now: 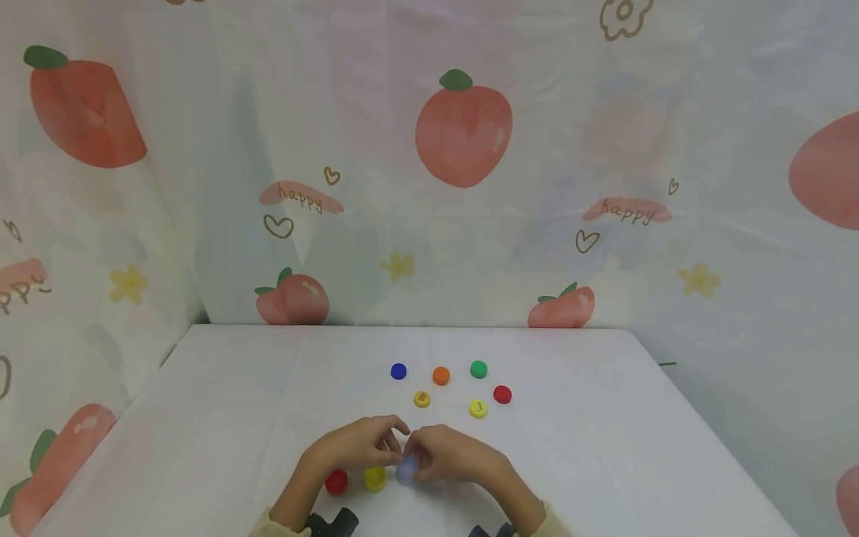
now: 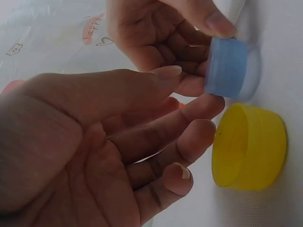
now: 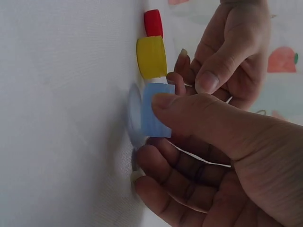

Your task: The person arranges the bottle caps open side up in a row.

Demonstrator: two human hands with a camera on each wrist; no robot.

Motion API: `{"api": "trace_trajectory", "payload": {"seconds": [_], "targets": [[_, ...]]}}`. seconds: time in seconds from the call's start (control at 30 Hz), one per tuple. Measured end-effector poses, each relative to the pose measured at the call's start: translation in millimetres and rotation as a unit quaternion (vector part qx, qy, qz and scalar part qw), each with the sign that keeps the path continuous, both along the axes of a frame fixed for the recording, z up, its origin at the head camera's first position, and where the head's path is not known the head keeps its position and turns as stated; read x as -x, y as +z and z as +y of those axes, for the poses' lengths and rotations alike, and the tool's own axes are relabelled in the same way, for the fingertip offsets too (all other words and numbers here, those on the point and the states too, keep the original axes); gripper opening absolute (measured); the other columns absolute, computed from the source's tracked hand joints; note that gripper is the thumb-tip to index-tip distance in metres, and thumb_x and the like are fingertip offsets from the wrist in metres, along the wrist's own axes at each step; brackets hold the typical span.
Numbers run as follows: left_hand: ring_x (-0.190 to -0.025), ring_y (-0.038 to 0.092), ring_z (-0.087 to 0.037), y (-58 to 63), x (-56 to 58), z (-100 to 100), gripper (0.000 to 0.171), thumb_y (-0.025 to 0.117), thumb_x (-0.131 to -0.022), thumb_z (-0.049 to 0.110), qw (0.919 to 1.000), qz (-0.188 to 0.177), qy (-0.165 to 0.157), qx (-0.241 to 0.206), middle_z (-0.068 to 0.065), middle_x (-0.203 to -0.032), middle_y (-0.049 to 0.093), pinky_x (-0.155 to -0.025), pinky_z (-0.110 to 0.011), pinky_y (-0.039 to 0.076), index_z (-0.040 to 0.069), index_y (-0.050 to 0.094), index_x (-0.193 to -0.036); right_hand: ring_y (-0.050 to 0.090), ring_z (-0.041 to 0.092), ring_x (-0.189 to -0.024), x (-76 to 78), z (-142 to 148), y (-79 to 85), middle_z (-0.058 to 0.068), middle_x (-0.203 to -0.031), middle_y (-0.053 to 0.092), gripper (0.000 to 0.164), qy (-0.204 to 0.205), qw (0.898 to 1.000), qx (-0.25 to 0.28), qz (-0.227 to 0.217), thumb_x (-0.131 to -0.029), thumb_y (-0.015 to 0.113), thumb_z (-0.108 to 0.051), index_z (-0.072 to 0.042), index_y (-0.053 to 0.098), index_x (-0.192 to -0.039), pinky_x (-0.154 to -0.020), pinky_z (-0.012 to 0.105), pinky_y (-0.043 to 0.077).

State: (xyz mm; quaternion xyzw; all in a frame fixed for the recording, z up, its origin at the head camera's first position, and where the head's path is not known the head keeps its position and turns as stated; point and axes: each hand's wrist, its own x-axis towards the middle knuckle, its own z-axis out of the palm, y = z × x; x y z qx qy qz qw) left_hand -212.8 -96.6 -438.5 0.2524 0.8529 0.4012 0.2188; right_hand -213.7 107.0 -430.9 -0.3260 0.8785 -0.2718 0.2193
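Observation:
My right hand (image 1: 451,453) pinches a light blue translucent bottle cap (image 3: 156,111) between thumb and fingers, just over the white table. Beside it, my left hand (image 1: 362,441) has its fingers loosely bent with nothing between them. One left fingertip is close to the blue cap's lower edge in the left wrist view; contact is unclear. A yellow cap (image 2: 265,146) stands on the table right by the left fingertips, its hollow side showing. Left of that lies a red cap (image 1: 337,482), partly seen past the yellow one in the right wrist view.
Farther back on the table (image 1: 590,418) lie several caps: dark blue (image 1: 399,371), orange (image 1: 441,376), green (image 1: 479,369), red (image 1: 502,394), yellow (image 1: 478,408) and a marked yellow-orange one (image 1: 421,399). A printed cloth (image 1: 376,246) hangs behind the table.

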Motion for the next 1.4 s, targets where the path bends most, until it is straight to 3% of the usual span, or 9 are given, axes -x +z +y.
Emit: {"api": "trace_trajectory", "payload": {"seconds": [0.23,0.5,0.8,0.97,1.2,1.4], "targets": [[-0.078,0.059,-0.009,2.8,-1.5,2,0.028,0.067,-0.087,0.012,0.9999,0.003,-0.003,0.010,0.008,-0.085,0.064,-0.076,-0.028,0.050,0.013,0.059,-0.113,0.050,0.003,-0.068,-0.9,0,-3.5,-0.008,-0.076,0.055,0.024,0.001,1.000,0.002,-0.007,-0.079,0.075,-0.009,-0.012,0.061,-0.098,-0.065,0.017,0.046],[-0.082,0.059,-0.010,4.0,-0.8,4,0.024,0.067,-0.087,0.013,0.9995,0.003,0.015,0.026,0.007,-0.089,0.064,-0.078,-0.032,0.051,0.015,0.062,-0.111,0.051,0.004,-0.068,-0.3,-1,-2.4,-0.009,-0.077,0.055,0.027,-0.006,1.000,-0.010,-0.009,-0.079,0.076,-0.009,-0.011,0.062,-0.102,-0.065,0.017,0.046],[-0.073,0.056,-0.014,2.7,2.8,4,0.030,0.072,-0.083,0.020,0.9969,0.002,0.056,0.055,0.005,-0.081,0.060,-0.073,-0.033,0.051,0.012,0.061,-0.110,0.052,0.005,-0.066,1.5,0,-0.1,-0.009,-0.072,0.056,0.032,-0.006,1.000,-0.008,-0.018,-0.083,0.073,-0.029,-0.011,0.063,-0.108,-0.064,0.018,0.047],[-0.072,0.056,-0.014,0.6,2.2,4,0.033,0.074,-0.082,0.024,0.9959,0.006,0.068,0.060,0.005,-0.080,0.060,-0.070,-0.033,0.049,0.012,0.062,-0.110,0.052,0.005,-0.065,3.4,3,0.8,-0.009,-0.073,0.057,0.027,-0.028,1.000,0.003,0.002,-0.087,0.068,-0.027,-0.010,0.064,-0.108,-0.063,0.019,0.047],[-0.075,0.056,-0.014,2.6,6.4,5,0.032,0.074,-0.082,0.026,0.9943,0.021,0.068,0.080,0.005,-0.081,0.061,-0.071,-0.035,0.050,0.011,0.063,-0.108,0.054,0.005,-0.075,15.5,7,-3.6,-0.010,-0.083,0.059,0.019,-0.073,0.994,0.033,0.080,-0.089,0.066,-0.021,-0.009,0.065,-0.104,-0.069,0.018,0.048],[-0.073,0.057,-0.017,4.9,15.9,8,0.030,0.075,-0.081,0.024,0.9853,0.051,0.141,0.082,0.000,-0.082,0.061,-0.067,-0.035,0.052,0.008,0.064,-0.103,0.058,0.014,-0.084,29.3,9,-6.9,0.000,-0.093,0.063,0.026,-0.140,0.984,0.040,0.101,-0.085,0.071,-0.018,-0.006,0.065,-0.107,-0.071,0.023,0.051]]}}
